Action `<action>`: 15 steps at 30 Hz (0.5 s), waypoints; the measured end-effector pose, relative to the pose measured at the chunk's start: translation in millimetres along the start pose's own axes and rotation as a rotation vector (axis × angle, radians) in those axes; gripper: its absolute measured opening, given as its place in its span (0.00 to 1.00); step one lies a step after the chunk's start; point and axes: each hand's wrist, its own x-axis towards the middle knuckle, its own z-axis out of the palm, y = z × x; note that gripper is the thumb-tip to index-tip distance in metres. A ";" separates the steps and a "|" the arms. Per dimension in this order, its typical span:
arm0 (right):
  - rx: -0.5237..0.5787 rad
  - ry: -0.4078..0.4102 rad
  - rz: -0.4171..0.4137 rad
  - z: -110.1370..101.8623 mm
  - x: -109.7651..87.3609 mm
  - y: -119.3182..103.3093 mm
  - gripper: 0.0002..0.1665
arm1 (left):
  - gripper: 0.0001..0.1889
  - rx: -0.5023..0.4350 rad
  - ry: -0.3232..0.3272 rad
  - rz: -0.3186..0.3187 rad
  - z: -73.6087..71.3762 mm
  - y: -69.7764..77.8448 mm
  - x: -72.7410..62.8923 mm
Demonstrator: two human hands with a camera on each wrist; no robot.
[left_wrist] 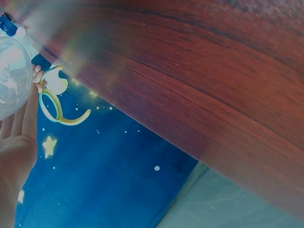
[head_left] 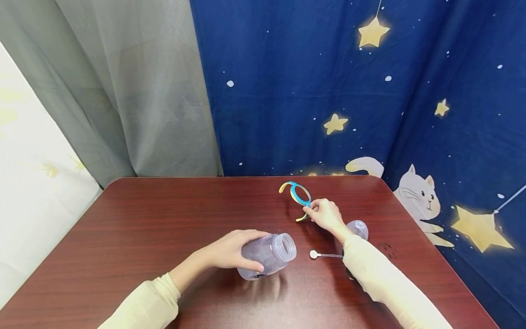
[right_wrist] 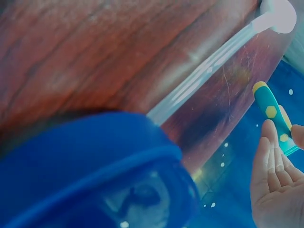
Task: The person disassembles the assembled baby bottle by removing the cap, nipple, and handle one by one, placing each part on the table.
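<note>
My left hand (head_left: 230,250) grips a clear, lilac-tinted bottle (head_left: 263,256), tilted with its uncapped threaded mouth to the right. The bottle's clear base (left_wrist: 12,78) fills the left edge of the left wrist view. My right hand (head_left: 326,214) pinches a teal and yellow bottle-handle ring (head_left: 293,192) by its side, above the far right of the table. One of its curved handles (right_wrist: 270,107) shows between thumb and fingers in the right wrist view. Below the right forearm lie a straw (head_left: 328,255) with a white weighted end, a blue lid (right_wrist: 90,147) and a clear dome cover (head_left: 358,230).
The dark red wooden table (head_left: 164,214) has a rounded far edge. Behind it hang a grey curtain (head_left: 160,91) and a blue star-patterned curtain (head_left: 287,114). The sleeve of the right arm partly hides the lid in the head view.
</note>
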 end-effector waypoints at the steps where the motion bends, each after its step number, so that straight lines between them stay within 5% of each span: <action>1: -0.002 -0.004 0.003 0.2 0.0 -0.1 0.11 | 0.35 0.002 0.001 0.000 -0.1 0.1 0.0; 15: 0.001 -0.044 0.080 1.6 1.7 1.4 0.13 | 0.34 0.022 0.017 0.027 1.2 -2.0 0.2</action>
